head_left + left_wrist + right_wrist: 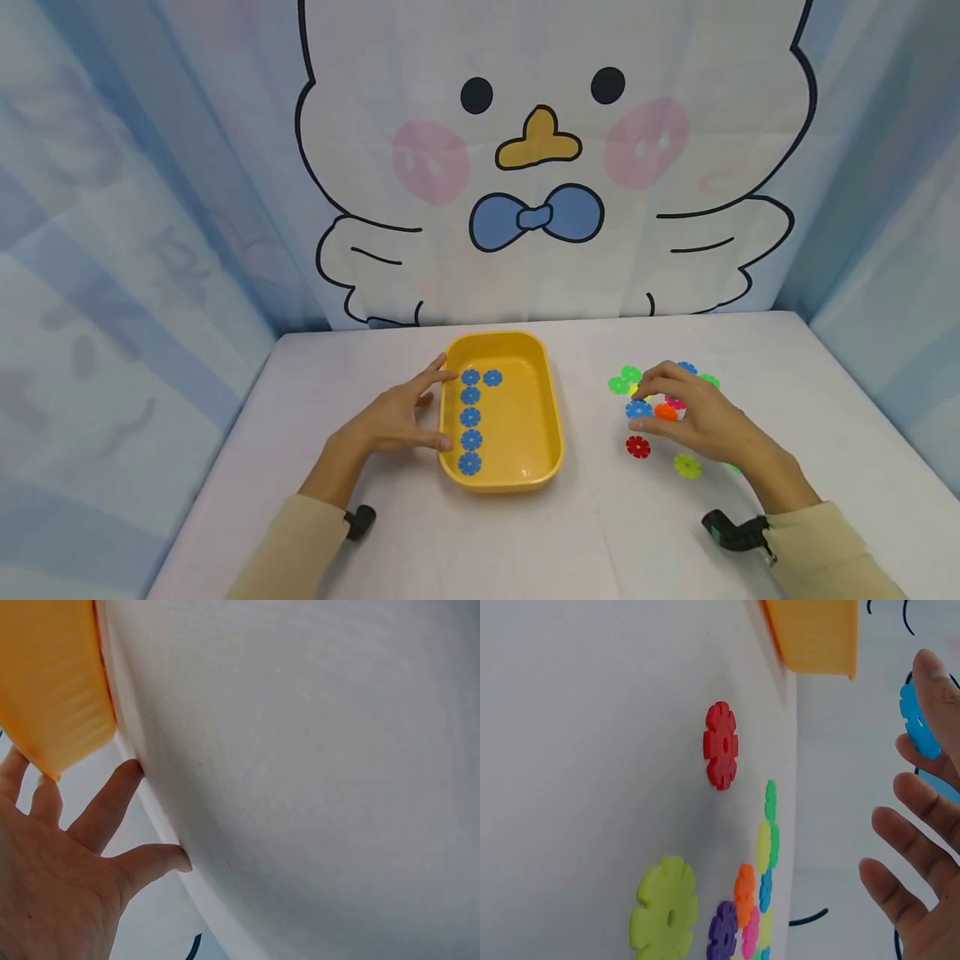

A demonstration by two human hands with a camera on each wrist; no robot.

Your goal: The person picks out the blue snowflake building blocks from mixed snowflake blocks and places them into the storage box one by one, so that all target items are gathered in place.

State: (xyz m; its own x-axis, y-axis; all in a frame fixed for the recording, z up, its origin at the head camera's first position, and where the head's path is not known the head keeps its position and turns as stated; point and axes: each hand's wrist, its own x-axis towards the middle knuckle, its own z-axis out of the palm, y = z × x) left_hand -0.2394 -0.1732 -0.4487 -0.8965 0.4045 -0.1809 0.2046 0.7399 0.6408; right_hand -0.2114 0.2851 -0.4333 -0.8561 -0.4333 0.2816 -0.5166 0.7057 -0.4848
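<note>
My left hand (397, 414) touches the left rim of a yellow tray (517, 477), fingers spread in the left wrist view. Inside the tray, several blue flower-shaped discs (470, 417) form a column along its left side, with one more blue disc (492, 377) beside the top one. Over to the right, my right hand (693, 412) pinches a blue flower-shaped disc (917, 720) between thumb and forefinger, above the table. Loose discs lie below and around it, among them a red disc (638, 447), an orange disc (666, 412) and a yellow-green disc (687, 466). The hand partly hides the pile.
Green discs (624, 380) lie at the pile's left edge, and a purple disc (722, 931) shows in the right wrist view. Everything stands on a white-covered table (592, 533). A curtain (525, 283) with a cartoon bird hangs behind the table's far edge.
</note>
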